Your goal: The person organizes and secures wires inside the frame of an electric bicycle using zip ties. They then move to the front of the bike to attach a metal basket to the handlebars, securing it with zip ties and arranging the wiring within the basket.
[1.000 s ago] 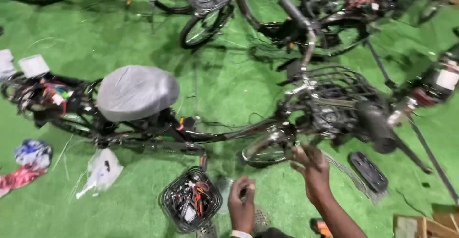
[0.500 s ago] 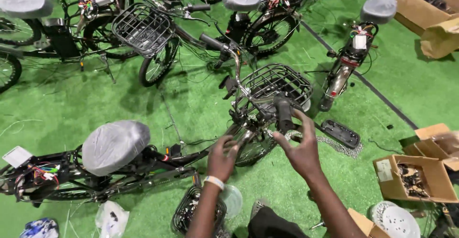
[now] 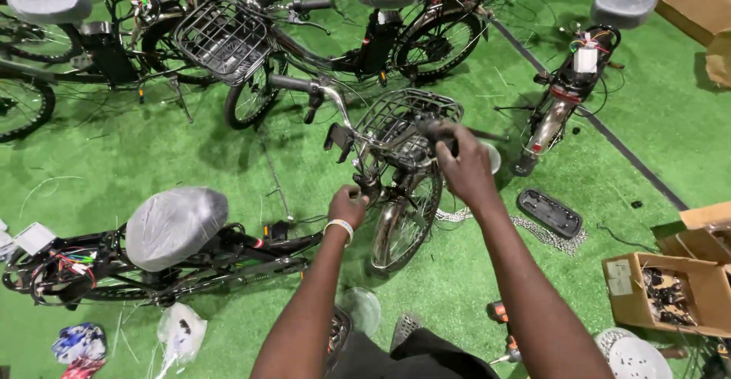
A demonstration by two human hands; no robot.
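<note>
Nearest, at the person's feet, lie a cordless drill [image 3: 499,314] and a clear round lid [image 3: 362,309] on the green turf [image 3: 190,158]. Just beyond, the left hand [image 3: 348,205] is curled shut around the stem area of the bicycle [image 3: 396,196], below its handlebar [image 3: 335,105], while the right hand [image 3: 464,167] is closed over the right grip beside the wire front basket [image 3: 407,124]. The bike stands with its front wheel [image 3: 403,215] turned toward the person and its wrapped saddle [image 3: 173,225] off to the left. A chain [image 3: 533,230] and a black battery case [image 3: 550,213] lie near the wheel, with an open cardboard box [image 3: 670,291] of parts to the right. Farther off, more bicycles stand in rows. As a judgement, the risk is that the bar twists unevenly and the bike tips, since only two hands steady it; loose cables near the stem could snag, and the chain underfoot could trip a step.
</note>
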